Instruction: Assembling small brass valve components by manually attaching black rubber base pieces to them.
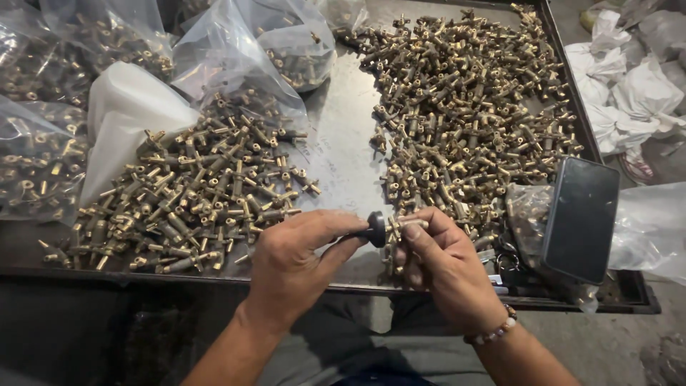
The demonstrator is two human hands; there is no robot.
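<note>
Left hand (289, 261) has its grip closed on a small black knob (376, 229), thumb and forefinger pinching it from the left. Right hand (443, 261) has its grip closed on a brass valve fitting (404, 224), fingers wrapped over the body, one end poking out toward the knob. Knob and fitting meet end to end between the two hands, just above the near edge of the metal tray (343, 136). Looks like the knob sits on the fitting's stem, but the joint is too small to tell for sure.

Risks as I see them:
- Knob is held by fingertips only; a slip drops it into the near gap or off the tray edge.
- If the two are off axis, the knob could go on cocked or jam.
- Right wrist hangs close to the dark phone (582, 214) propped at the tray's right side; a bump could tip it.

Around: loose pile of brass fittings (193, 200) left of the hands, bigger pile (471, 114) right and behind, clear plastic bags (243, 57) of the same parts at the back left.
</note>
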